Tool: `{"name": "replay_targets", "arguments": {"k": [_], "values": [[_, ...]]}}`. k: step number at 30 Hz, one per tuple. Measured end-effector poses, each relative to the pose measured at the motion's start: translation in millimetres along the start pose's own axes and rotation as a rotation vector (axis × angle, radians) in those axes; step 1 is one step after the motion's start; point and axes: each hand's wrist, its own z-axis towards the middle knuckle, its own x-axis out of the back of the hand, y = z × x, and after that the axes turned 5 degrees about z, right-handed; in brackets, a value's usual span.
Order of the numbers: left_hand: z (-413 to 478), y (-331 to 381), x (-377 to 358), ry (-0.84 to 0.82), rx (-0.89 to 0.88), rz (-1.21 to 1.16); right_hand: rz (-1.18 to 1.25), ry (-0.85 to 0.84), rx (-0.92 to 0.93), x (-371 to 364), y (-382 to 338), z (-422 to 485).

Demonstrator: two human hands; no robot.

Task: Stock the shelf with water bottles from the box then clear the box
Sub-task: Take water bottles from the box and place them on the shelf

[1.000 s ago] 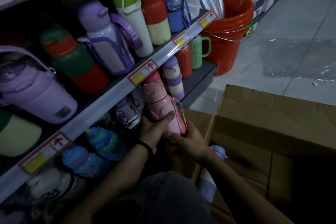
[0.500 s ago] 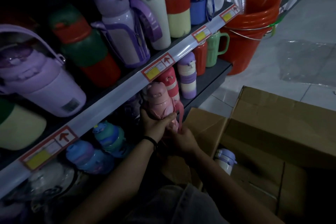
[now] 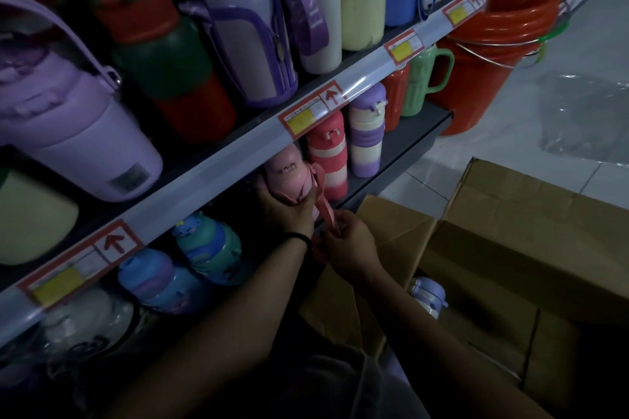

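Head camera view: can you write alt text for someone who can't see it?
A person's left hand grips a pink water bottle at the edge of the lower shelf while the right hand pinches its pink strap. Beside them an open cardboard box holds a lilac-lidded bottle.

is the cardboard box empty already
No, a bottle with a lilac lid shows inside the cardboard box, low by its near wall.

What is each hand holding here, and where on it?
Left hand grips the pink bottle round its body; right hand pinches its strap.
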Motion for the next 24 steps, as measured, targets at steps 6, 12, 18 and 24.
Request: {"name": "replay_targets", "arguments": {"k": [6, 12, 18, 24], "values": [[-5, 2, -12, -0.042, 0.044, 0.194, 0.052, 0.099, 0.116, 5, 1, 12], [-12, -14, -6, -0.169, 0.129, 0.238, -0.032, 0.135, 0.130, 8, 3, 19], [-27, -25, 3, -0.179, 0.047, 0.046, -0.302, 0.349, 0.159, 14, 1, 22], [-64, -45, -1, -0.099, 0.117, 0.028, -0.398, 0.337, 0.179, 15, -2, 30]]}}
